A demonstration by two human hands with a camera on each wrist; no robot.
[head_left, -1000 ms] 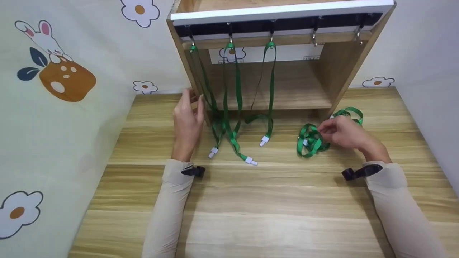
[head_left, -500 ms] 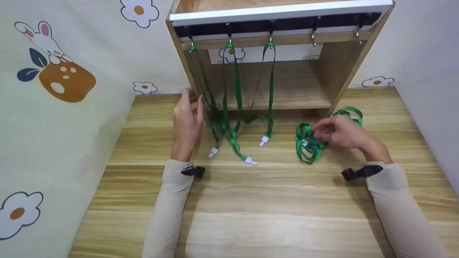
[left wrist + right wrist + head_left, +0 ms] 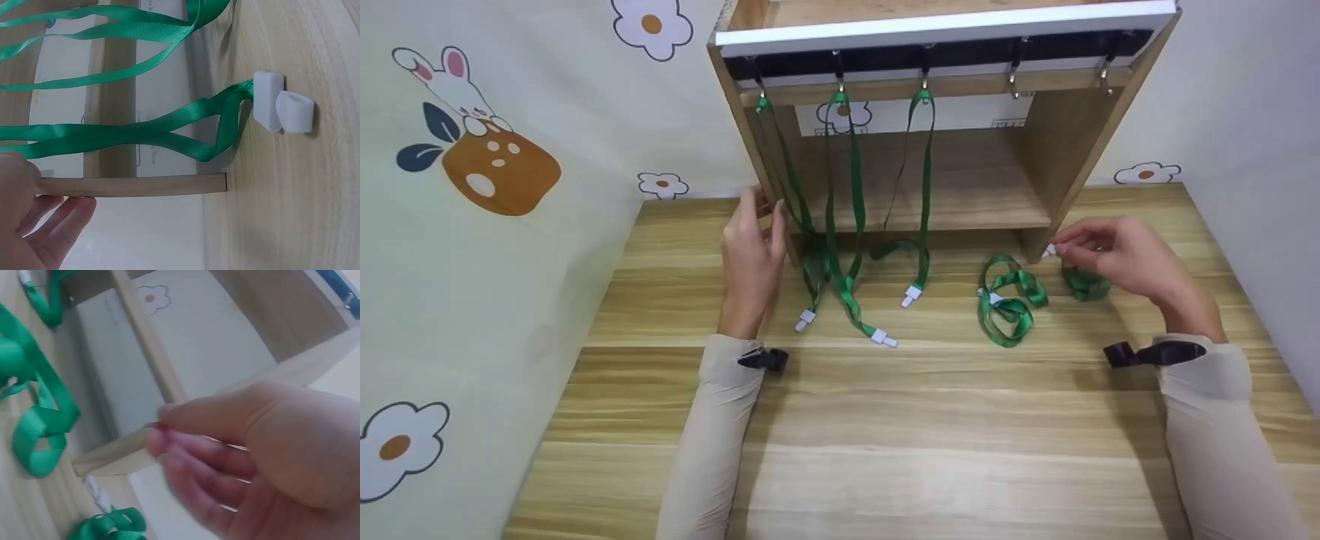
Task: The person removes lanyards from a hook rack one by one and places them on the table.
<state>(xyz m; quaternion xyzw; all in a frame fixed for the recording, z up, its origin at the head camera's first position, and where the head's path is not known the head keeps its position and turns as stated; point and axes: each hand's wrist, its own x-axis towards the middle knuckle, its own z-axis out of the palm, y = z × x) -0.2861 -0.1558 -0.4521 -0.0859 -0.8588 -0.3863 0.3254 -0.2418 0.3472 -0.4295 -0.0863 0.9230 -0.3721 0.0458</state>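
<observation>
My left hand grips the left side panel of a small wooden shelf unit, thumb and fingers on opposite faces. Three green lanyards hang from metal hooks: one at the left, one in the middle, one further right. Their white clips, such as this clip, reach the table. My right hand hovers by the unit's lower right corner, fingers loosely bent towards the thumb. Under it lies a bundled green lanyard with a white clip. Another loose lanyard lies to its left.
Further right on the unit's rail are two more metal hooks, one hook beside the other. A patterned backdrop stands behind and left of the wooden table. A strapped black wrist camera sits on each sleeve.
My right hand has left the nearer loose lanyard, which now lies spread out on the table, and has moved right and back over the other bundle. The left hand has stayed put.
</observation>
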